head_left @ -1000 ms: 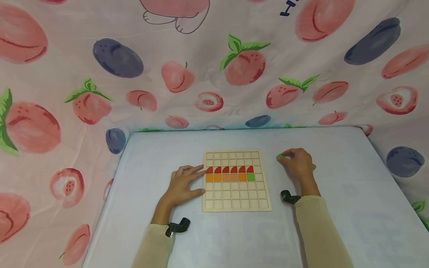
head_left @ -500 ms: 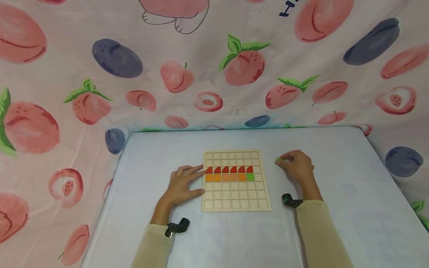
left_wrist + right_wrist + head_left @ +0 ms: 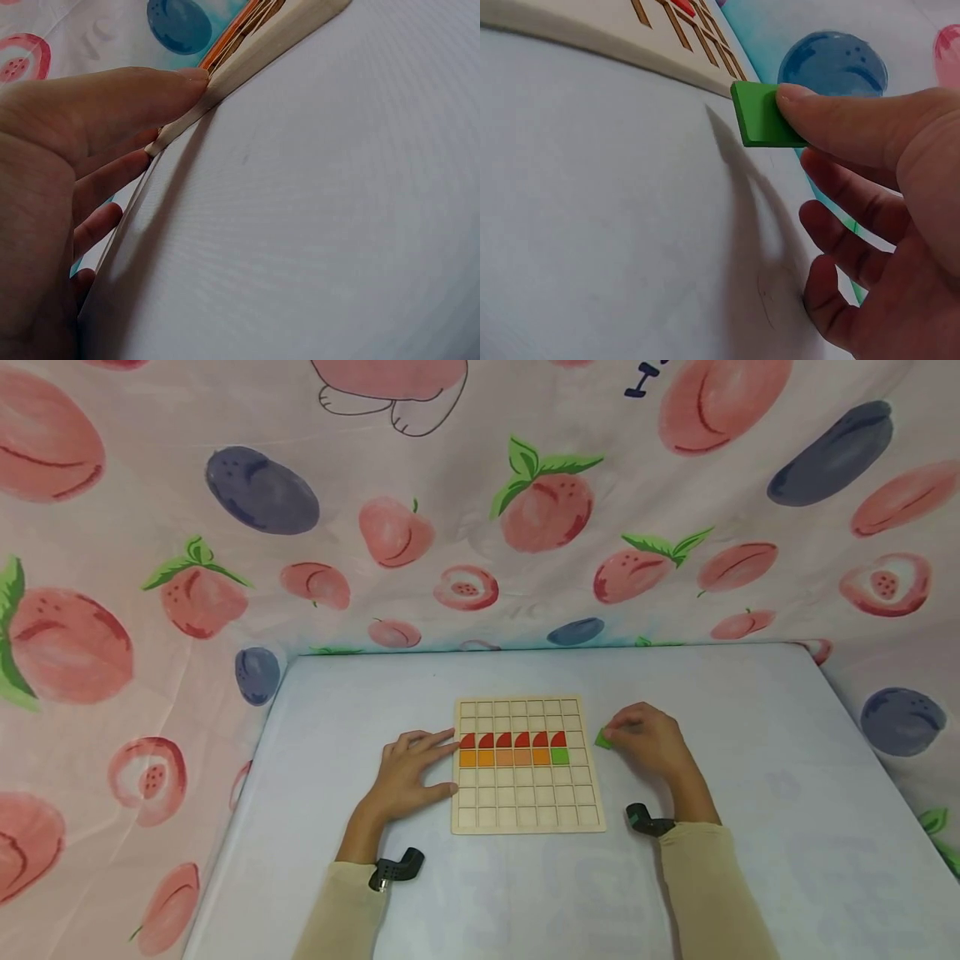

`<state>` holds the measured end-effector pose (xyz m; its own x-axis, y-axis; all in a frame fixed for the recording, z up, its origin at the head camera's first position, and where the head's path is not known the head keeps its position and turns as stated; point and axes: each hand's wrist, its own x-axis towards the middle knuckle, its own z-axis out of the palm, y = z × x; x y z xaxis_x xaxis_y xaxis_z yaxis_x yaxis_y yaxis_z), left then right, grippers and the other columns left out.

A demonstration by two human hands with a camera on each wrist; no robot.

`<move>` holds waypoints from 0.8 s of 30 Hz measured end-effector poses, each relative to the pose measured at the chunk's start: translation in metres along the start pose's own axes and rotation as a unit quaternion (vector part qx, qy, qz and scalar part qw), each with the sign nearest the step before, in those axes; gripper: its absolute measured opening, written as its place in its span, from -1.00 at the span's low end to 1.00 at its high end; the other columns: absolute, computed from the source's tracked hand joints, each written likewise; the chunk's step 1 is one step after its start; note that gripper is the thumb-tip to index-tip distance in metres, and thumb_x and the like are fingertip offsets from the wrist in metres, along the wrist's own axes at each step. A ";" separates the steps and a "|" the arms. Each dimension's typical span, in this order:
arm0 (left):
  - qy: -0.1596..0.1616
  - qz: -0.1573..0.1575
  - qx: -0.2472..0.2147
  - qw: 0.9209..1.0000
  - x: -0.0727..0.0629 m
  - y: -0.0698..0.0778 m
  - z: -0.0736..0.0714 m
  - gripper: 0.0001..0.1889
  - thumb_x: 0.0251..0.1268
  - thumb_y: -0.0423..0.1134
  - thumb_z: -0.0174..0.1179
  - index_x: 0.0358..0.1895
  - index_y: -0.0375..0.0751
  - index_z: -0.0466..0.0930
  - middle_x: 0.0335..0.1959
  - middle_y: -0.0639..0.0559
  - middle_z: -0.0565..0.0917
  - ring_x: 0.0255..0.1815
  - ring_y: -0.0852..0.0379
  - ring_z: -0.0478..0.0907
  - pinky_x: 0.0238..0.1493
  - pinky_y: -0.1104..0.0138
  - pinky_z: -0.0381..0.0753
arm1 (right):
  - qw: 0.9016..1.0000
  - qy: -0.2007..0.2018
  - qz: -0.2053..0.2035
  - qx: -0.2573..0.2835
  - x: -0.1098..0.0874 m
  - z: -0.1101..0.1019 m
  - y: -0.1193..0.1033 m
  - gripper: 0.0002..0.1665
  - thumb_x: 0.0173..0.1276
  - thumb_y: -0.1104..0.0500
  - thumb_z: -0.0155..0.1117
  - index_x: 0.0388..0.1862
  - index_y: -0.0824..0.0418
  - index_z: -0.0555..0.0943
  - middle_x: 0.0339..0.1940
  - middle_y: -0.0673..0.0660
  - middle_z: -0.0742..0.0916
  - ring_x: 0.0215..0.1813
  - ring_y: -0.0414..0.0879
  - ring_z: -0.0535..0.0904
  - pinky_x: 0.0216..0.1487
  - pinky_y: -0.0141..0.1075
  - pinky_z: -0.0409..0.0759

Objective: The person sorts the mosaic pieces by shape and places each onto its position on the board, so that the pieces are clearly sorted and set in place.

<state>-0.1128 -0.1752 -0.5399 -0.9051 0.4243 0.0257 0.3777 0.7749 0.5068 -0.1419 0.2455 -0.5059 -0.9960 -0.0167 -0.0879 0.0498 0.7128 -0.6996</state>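
A pale wooden grid board (image 3: 527,796) lies on the table in the head view. One row holds several red quarter-circle pieces (image 3: 523,741); the row below holds several orange square tiles (image 3: 487,757) in different shades and a green square tile (image 3: 560,757) at its right end. My left hand (image 3: 405,777) rests at the board's left edge, fingers spread, with fingertips and thumb touching the rim. Just right of the board, my right hand (image 3: 651,739) pinches another green square tile (image 3: 761,116) between thumb and finger, above the table. Its other fingers curl loosely in the right wrist view.
The white table (image 3: 337,702) extends around the board on all sides. Behind and beside it hangs a fruit-patterned cloth (image 3: 420,460). A black wrist camera (image 3: 399,866) sits on the left wrist and another black camera (image 3: 647,821) on the right.
My right hand has moved left and toward the front of the table, bringing the pinched green tile closer to the board's right edge. My left hand and the board stay put.
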 end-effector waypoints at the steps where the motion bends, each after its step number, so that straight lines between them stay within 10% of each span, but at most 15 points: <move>1: 0.000 0.000 -0.001 1.000 0.000 0.000 0.000 -0.28 0.17 0.18 0.34 0.46 0.23 0.47 0.57 0.30 0.33 0.50 0.00 0.20 0.28 -0.04 0.18 | 1.000 -0.006 -0.002 0.000 0.000 0.001 -0.001 -0.83 0.31 0.10 0.45 -0.28 0.20 0.76 0.02 0.21 0.71 0.22 0.19 0.54 0.31 0.15 0.38; 24: -0.003 -0.002 -0.003 1.000 0.000 0.000 0.000 -0.28 0.18 0.19 0.33 0.46 0.23 0.46 0.57 0.29 0.34 0.50 -0.01 0.20 0.30 -0.05 0.17 | 0.997 -0.065 -0.034 0.013 -0.005 0.019 -0.027 -0.89 0.29 0.08 0.49 -0.27 0.06 0.74 -0.13 0.07 0.75 0.01 0.02 0.59 0.14 -0.02 0.49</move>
<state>-0.1128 -0.1753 -0.5397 -0.9055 0.4239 0.0186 0.3728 0.7739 0.5119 -0.1368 0.2131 -0.5002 -0.9793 -0.1561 -0.1288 -0.0143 0.6885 -0.7251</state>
